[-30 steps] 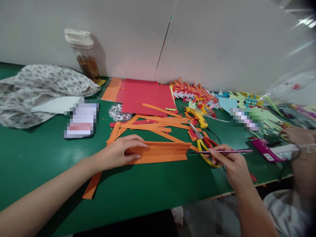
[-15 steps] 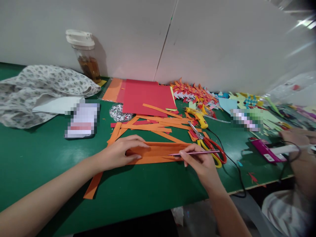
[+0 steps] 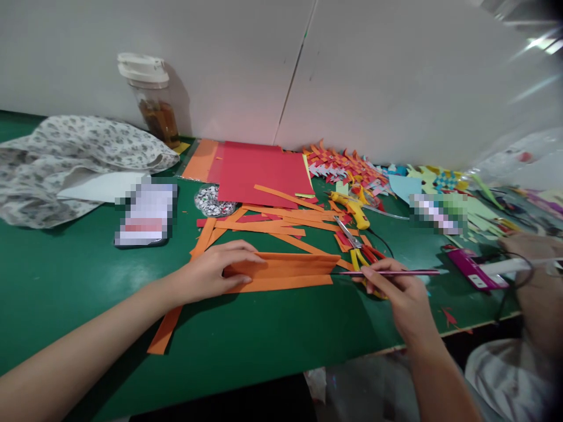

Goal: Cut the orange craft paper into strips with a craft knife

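At frame centre, the folded orange paper (image 3: 281,272) is being pressed onto the green counter (image 3: 65,281) by the left hand (image 3: 211,272), fingers flat. A thin pencil (image 3: 391,272) is being pinched by the right hand (image 3: 402,296), lower right.

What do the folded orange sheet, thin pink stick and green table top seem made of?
Folded orange sheet under the left hand: matte craft paper or thin card; it holds a sharp crease. Thin pink stick in the right hand: probably a painted wooden pencil, slightly glossy, dark tip. Green table top: smooth, faintly shiny covering, material unclear.
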{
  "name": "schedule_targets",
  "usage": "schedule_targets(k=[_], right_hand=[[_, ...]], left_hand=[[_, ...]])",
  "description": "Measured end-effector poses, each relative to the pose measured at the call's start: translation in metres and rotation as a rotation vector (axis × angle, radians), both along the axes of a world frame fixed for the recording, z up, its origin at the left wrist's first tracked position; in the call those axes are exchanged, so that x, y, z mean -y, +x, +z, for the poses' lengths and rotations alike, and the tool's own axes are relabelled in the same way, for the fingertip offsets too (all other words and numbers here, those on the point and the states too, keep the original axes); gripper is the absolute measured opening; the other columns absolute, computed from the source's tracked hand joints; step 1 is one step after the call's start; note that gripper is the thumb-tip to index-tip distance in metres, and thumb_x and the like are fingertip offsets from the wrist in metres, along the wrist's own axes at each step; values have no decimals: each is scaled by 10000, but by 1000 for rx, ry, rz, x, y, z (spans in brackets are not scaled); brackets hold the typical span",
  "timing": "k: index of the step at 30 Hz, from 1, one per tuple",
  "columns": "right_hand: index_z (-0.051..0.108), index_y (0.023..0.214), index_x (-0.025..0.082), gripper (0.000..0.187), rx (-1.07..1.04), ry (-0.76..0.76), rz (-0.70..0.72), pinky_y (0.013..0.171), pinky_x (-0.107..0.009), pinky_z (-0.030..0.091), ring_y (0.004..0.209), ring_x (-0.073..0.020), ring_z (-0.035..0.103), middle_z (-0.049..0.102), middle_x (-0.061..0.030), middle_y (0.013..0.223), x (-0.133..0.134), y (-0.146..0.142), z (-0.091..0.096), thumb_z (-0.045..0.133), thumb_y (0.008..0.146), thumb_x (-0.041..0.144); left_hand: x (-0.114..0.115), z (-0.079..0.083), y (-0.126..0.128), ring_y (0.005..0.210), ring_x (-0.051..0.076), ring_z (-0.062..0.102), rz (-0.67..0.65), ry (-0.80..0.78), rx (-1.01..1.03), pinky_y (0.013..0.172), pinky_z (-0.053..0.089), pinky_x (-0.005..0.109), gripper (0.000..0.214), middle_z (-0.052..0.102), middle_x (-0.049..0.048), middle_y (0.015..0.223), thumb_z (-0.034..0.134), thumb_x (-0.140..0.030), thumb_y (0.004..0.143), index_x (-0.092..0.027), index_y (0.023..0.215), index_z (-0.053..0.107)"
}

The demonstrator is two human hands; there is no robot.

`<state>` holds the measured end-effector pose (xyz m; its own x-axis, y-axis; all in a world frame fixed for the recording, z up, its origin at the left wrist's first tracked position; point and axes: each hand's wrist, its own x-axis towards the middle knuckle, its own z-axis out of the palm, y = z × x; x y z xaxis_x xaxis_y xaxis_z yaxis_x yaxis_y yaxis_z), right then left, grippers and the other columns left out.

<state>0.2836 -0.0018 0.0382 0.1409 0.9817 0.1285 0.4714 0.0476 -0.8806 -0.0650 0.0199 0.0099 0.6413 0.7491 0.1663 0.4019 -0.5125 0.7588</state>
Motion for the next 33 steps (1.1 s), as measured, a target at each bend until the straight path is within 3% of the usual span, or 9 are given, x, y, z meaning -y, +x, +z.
schedule_targets(k=[9,14,19,26,33], right_hand=[[637,637,223,273,12,59,-69,485,-269,435,536,-174,594,564,3,539,6,12,1,753,725,455],[645,648,218,262,33,49,0,509,-278,437,540,-172,586,584,-5,551,5,4,-1,732,751,443],[632,645,219,263,71,70,-20,508,-273,436,549,-176,598,586,-3,546,4,1,1,733,750,438],[641,700,228,184,180,144,55,482,-290,414,523,-165,544,637,-19,616,22,-16,-1,681,807,372],[611,632,234,216,193,102,106,526,-310,377,602,-195,572,613,-18,596,32,-19,3,655,822,325]], left_hand=[[2,1,0,969,162,597,2,-1,4,807,517,273,303,572,64,1201,522,-193,912,-262,1194,607],[1,1,0,978,165,595,2,3,8,797,516,271,303,579,63,1193,533,-193,904,-262,1189,609],[1,2,1,983,169,599,12,-20,-7,763,518,257,304,567,66,1214,535,-196,906,-264,1193,609],[2,1,0,1012,177,595,10,-5,-16,861,513,299,313,568,67,1218,523,-202,912,-262,1211,594],[2,3,1,992,166,597,9,-14,-7,864,508,290,307,571,62,1201,520,-187,911,-265,1195,606]])
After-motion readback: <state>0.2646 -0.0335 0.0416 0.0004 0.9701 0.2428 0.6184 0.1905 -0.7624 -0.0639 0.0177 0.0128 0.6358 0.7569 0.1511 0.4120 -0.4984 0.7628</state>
